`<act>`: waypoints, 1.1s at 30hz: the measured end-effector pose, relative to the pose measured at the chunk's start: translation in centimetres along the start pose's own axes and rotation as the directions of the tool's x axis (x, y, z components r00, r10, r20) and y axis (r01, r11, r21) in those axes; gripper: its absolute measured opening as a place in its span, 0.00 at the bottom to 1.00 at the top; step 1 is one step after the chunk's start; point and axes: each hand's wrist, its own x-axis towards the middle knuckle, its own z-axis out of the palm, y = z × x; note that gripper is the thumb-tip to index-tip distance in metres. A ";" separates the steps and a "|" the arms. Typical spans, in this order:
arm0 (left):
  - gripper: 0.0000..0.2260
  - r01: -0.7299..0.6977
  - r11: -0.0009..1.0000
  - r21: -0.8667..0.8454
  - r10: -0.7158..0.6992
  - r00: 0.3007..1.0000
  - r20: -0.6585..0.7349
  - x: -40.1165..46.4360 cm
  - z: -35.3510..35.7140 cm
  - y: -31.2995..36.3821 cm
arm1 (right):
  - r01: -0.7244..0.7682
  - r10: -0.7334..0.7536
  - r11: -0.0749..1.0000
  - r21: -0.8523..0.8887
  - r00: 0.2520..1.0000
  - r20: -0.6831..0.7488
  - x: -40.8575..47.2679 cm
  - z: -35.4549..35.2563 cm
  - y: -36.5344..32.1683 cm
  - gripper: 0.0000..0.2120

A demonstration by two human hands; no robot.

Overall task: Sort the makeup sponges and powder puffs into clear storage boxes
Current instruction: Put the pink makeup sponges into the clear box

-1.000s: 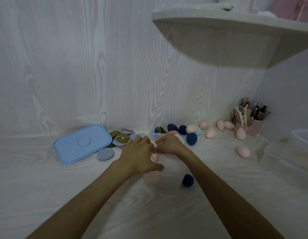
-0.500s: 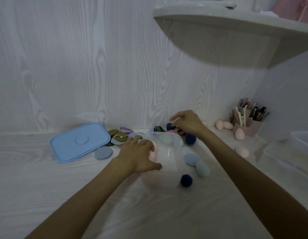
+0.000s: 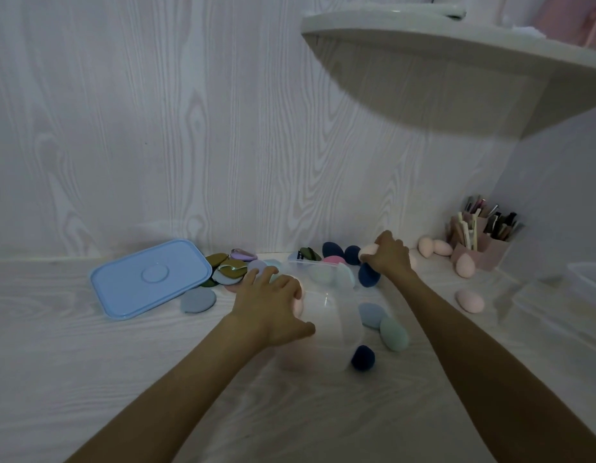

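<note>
1. Clear storage box [image 3: 326, 315] sits mid tabletop [image 3: 73, 362], w/ pink sponge(s) dimly visible inside; exact count can't tell.
2. Left hand [image 3: 273, 305] grips box's left rim, fingers curled over the edge, thumb on the near side.
3. Right hand [image 3: 390, 255] is farther back, right of the box, fingers closed around a pale pink sponge [image 3: 367, 251].
4. Navy sponge [image 3: 362, 357] lies just near-right of the box; light blue sponge [image 3: 371, 314] and mint sponge [image 3: 394, 334] touch each other beside it.
5. Flat powder puffs [image 3: 228, 269] are piled far-left, next to a blue lid [image 3: 149, 279].
6. Brush holder [image 3: 480, 243] stands far right, w/ pink sponges near it.
</note>
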 end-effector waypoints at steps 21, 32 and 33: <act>0.30 0.131 0.989 0.076 -0.127 0.990 -0.056 -0.4 0.5 0.7 | 0.340 -0.318 0.927 -0.156 0.936 0.148 -10.8 2.5 -7.1 0.21; 0.25 -0.028 0.995 0.095 0.027 1.000 0.012 0.6 -0.4 -1.3 | 0.445 -0.393 0.889 -0.104 0.861 0.322 -9.3 2.6 -7.0 0.17; 0.25 -0.029 0.997 0.077 0.028 1.000 0.008 0.6 -0.3 -1.4 | 0.437 -0.384 0.895 -0.093 0.858 0.341 -9.1 2.4 -7.1 0.17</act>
